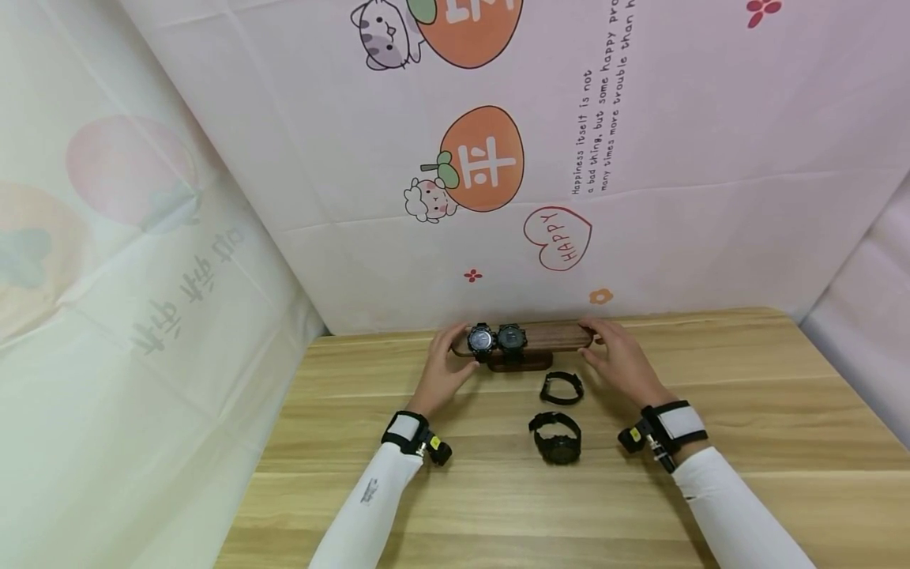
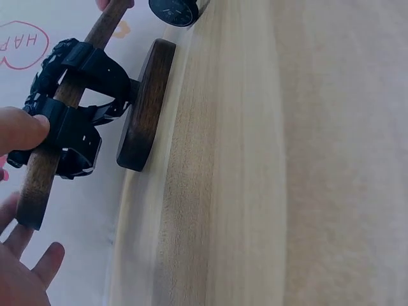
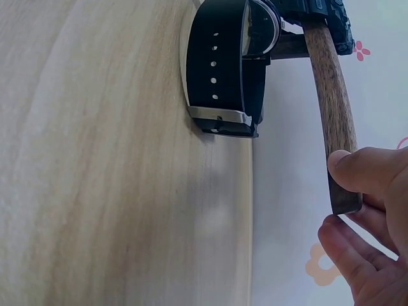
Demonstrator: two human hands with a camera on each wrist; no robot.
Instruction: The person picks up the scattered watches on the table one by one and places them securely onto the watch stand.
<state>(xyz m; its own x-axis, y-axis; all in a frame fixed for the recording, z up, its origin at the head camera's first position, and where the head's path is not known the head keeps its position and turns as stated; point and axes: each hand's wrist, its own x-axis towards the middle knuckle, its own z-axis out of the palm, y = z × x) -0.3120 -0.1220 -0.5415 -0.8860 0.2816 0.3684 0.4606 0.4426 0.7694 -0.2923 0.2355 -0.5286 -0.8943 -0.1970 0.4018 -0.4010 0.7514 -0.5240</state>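
A dark wooden watch stand (image 1: 558, 337) stands at the back of the table, its long bar raised on a base (image 1: 522, 363). Two black watches, one with a paler dial (image 1: 481, 340) and one darker (image 1: 511, 338), are strapped side by side around the bar's left half. My left hand (image 1: 439, 378) holds the bar's left end; in the left wrist view its thumb (image 2: 25, 127) overlaps a watch strap. At the right end, my right hand (image 1: 622, 359) pinches the bar, thumb (image 3: 357, 167) in front and fingers behind.
Two more black watches lie on the wooden table (image 1: 341, 442): a slim one (image 1: 562, 389) just in front of the stand and a bulkier one (image 1: 558, 442) nearer me. A printed white cloth (image 1: 377, 269) hangs directly behind the table's back edge.
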